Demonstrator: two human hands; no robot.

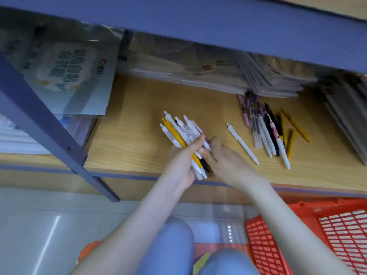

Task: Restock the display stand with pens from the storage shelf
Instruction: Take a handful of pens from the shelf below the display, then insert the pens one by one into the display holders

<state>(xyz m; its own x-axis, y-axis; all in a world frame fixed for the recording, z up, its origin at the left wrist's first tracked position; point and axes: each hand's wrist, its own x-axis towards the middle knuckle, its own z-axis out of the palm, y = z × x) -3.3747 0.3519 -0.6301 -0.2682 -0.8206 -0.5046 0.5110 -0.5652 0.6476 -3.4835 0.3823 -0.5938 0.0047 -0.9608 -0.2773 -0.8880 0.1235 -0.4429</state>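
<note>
My left hand (181,165) grips a bundle of pens (182,132), mostly white with one yellow and one black, above the wooden storage shelf (139,120). My right hand (226,159) is beside it, its fingertips pinching the bundle from the right. A single white pen (242,143) lies on the shelf just right of my hands. Farther right lies a loose pile of pens (270,130) in white, black, purple and yellow. The display stand is not in view.
A blue metal shelf frame (39,120) crosses the left, with a beam overhead. Packaged stationery stacks (198,70) fill the shelf's back, and a large printed packet (65,76) lies left. A red plastic basket (317,235) stands on the floor at lower right, by my knees.
</note>
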